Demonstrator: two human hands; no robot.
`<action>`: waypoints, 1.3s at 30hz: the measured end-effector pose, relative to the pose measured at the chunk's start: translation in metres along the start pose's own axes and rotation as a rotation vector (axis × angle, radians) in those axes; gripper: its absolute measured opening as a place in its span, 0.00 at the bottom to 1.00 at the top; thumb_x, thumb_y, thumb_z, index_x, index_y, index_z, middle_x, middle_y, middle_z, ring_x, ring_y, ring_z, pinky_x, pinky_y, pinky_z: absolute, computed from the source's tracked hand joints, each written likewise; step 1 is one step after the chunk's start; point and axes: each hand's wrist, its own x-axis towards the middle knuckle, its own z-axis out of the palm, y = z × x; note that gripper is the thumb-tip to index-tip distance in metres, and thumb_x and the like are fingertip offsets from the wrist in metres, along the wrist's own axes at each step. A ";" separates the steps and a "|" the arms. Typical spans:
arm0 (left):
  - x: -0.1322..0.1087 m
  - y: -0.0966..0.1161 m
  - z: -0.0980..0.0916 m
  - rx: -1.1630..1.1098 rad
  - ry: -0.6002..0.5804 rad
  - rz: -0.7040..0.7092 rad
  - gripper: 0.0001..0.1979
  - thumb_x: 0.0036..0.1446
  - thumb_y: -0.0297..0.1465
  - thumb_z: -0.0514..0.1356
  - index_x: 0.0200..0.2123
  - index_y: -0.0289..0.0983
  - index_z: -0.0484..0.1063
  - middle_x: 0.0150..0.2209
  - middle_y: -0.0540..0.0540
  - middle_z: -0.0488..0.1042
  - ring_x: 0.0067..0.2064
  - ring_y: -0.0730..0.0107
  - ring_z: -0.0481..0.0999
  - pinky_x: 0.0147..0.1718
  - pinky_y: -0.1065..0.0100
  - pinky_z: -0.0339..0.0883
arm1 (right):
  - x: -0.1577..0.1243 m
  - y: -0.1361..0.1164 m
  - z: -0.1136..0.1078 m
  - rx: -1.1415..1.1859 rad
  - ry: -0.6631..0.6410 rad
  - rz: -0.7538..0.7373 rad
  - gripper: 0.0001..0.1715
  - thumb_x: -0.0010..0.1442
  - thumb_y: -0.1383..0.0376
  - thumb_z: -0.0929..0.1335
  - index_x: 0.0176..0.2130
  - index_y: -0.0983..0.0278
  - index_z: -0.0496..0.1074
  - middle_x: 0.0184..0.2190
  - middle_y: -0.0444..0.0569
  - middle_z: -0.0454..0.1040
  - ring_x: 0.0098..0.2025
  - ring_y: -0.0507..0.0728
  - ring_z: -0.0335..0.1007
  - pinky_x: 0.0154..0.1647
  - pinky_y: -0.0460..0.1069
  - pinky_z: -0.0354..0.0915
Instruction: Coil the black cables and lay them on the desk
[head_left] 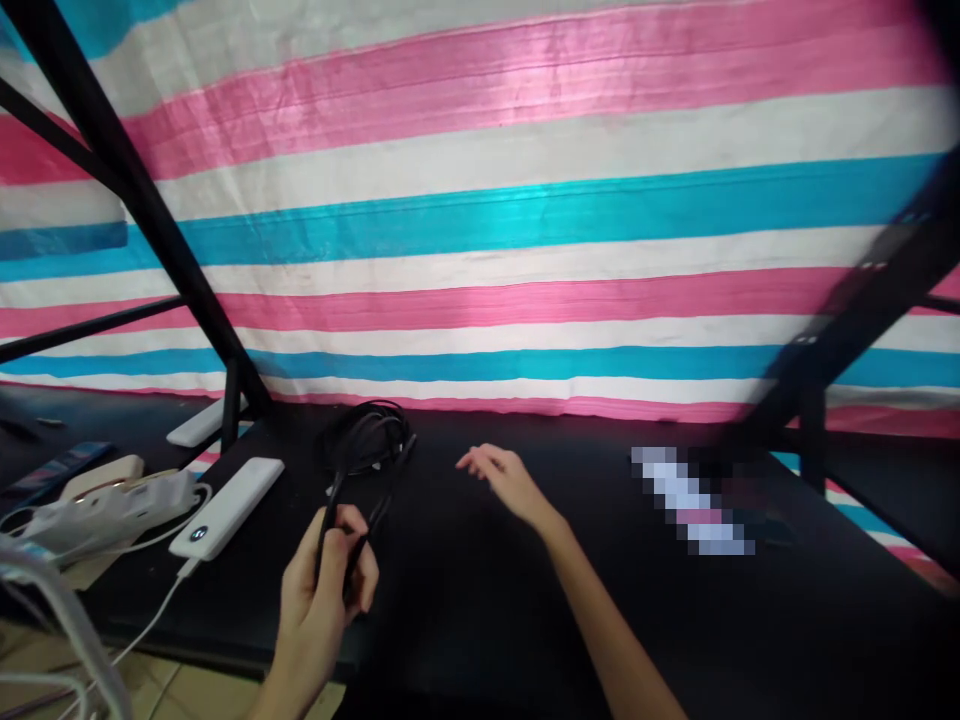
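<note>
My left hand (330,575) is closed around a black cable (367,435). The cable rises from my fingers, and its loose coil lies on the black tabletop (480,600) just beyond them. One cable end sticks up to the right of the coil. My right hand (506,480) hovers over the middle of the tabletop, apart from the cable, its fingers loosely stretched to the left with nothing seen in them. Left of my left hand lies a white power bank (227,508) with a white cable (165,605) plugged into its near end.
A white power strip (112,515) and a phone (56,470) lie at the left, near a second white block (199,425). Black metal frame bars (161,225) slope on both sides. Behind hangs a striped sheet (525,240). A blurred-out item (690,500) lies at the right.
</note>
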 end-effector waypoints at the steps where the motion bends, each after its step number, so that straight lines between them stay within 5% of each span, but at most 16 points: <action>1: -0.004 -0.003 0.004 -0.012 -0.033 -0.064 0.21 0.53 0.52 0.56 0.32 0.39 0.67 0.12 0.56 0.59 0.12 0.80 0.52 0.10 0.79 0.43 | -0.005 -0.015 0.006 0.046 -0.070 -0.034 0.29 0.67 0.54 0.54 0.37 0.64 0.77 0.31 0.49 0.75 0.34 0.54 0.70 0.35 0.47 0.64; 6: -0.021 -0.028 0.023 -0.002 -0.257 -0.135 0.25 0.52 0.51 0.58 0.46 0.40 0.71 0.19 0.48 0.73 0.19 0.69 0.70 0.15 0.72 0.64 | -0.056 -0.078 0.018 0.394 -0.249 -0.155 0.22 0.66 0.53 0.58 0.44 0.62 0.75 0.42 0.49 0.72 0.43 0.55 0.69 0.45 0.49 0.65; 8: -0.026 -0.039 0.028 0.040 -0.222 -0.127 0.28 0.51 0.50 0.60 0.50 0.40 0.72 0.35 0.40 0.79 0.36 0.60 0.79 0.31 0.66 0.74 | -0.077 -0.085 0.018 0.506 -0.296 0.016 0.22 0.63 0.52 0.63 0.51 0.59 0.71 0.40 0.47 0.71 0.29 0.51 0.69 0.28 0.46 0.66; 10: -0.030 -0.048 0.031 0.089 -0.177 -0.164 0.27 0.48 0.49 0.62 0.48 0.40 0.74 0.50 0.37 0.75 0.53 0.53 0.73 0.48 0.59 0.70 | -0.093 -0.080 0.019 0.589 -0.269 0.132 0.23 0.61 0.52 0.65 0.53 0.57 0.69 0.37 0.46 0.71 0.25 0.48 0.66 0.23 0.44 0.63; 15: -0.037 -0.054 0.041 0.114 -0.313 -0.180 0.24 0.52 0.47 0.59 0.48 0.41 0.75 0.54 0.40 0.72 0.59 0.51 0.66 0.59 0.51 0.57 | -0.117 -0.057 0.024 0.744 0.007 0.197 0.19 0.63 0.52 0.64 0.49 0.57 0.73 0.44 0.48 0.74 0.45 0.55 0.69 0.48 0.50 0.64; 22: -0.028 -0.034 0.047 0.098 -0.296 0.004 0.19 0.58 0.45 0.55 0.40 0.39 0.78 0.40 0.40 0.78 0.44 0.57 0.77 0.46 0.59 0.70 | -0.120 -0.055 0.017 0.807 0.089 0.212 0.21 0.64 0.51 0.62 0.45 0.61 0.74 0.47 0.52 0.74 0.49 0.58 0.70 0.52 0.54 0.64; 25: -0.016 -0.031 0.037 0.002 -0.170 0.039 0.19 0.58 0.47 0.54 0.33 0.38 0.76 0.35 0.42 0.76 0.35 0.63 0.76 0.34 0.66 0.72 | -0.120 -0.051 0.010 0.895 0.122 0.283 0.26 0.63 0.47 0.61 0.47 0.63 0.72 0.45 0.57 0.74 0.45 0.61 0.73 0.36 0.52 0.71; 27: -0.010 -0.032 0.030 -0.039 -0.081 0.053 0.20 0.58 0.48 0.53 0.31 0.37 0.74 0.33 0.43 0.75 0.32 0.66 0.74 0.30 0.68 0.70 | -0.122 -0.048 0.005 0.917 0.151 0.335 0.29 0.61 0.46 0.62 0.51 0.63 0.68 0.39 0.56 0.76 0.34 0.59 0.75 0.24 0.49 0.68; 33: -0.009 -0.037 0.016 -0.191 0.040 0.042 0.17 0.59 0.46 0.55 0.33 0.37 0.72 0.29 0.48 0.70 0.26 0.72 0.69 0.22 0.71 0.64 | -0.127 -0.046 -0.003 0.861 0.312 0.397 0.27 0.57 0.48 0.68 0.47 0.64 0.70 0.26 0.46 0.72 0.14 0.46 0.59 0.15 0.42 0.51; 39: 0.021 -0.021 -0.016 -0.395 0.335 0.054 0.15 0.56 0.44 0.59 0.29 0.37 0.69 0.27 0.53 0.63 0.24 0.76 0.63 0.16 0.76 0.57 | -0.142 -0.029 -0.034 0.718 0.566 0.445 0.27 0.45 0.49 0.75 0.38 0.65 0.76 0.14 0.35 0.50 0.15 0.43 0.42 0.15 0.41 0.39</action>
